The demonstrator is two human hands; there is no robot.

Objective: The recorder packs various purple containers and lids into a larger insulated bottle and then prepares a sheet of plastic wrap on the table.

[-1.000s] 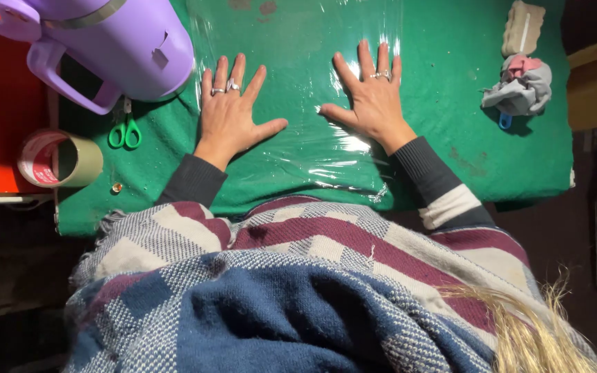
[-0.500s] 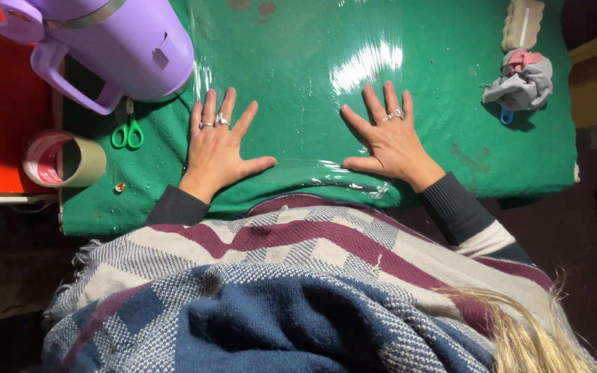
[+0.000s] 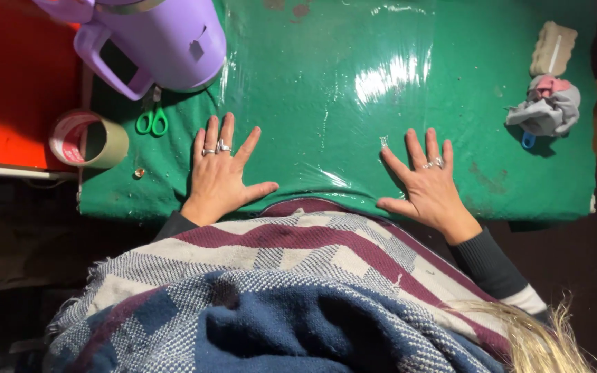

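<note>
My left hand [image 3: 221, 173] lies flat, fingers spread, on a clear shiny plastic sheet [image 3: 354, 83] that covers the green cloth [image 3: 478, 173] on the table. My right hand [image 3: 425, 183] presses flat on the same sheet, further right, near the front edge. Both hands wear rings and hold nothing. A checked scarf in maroon, grey and blue [image 3: 285, 290] fills the bottom of the view and hides the table's near edge between my hands.
A large purple jug [image 3: 153, 41] stands at the back left. Green-handled scissors [image 3: 152, 119] lie beside it, and a roll of tape [image 3: 88, 140] sits at the left edge. A crumpled grey and pink rag [image 3: 547, 107] and a beige sponge [image 3: 553, 48] lie at the right.
Both hands have slid toward me along the plastic sheet and moved further apart, the right one going rightward. The bright glare on the sheet has shifted.
</note>
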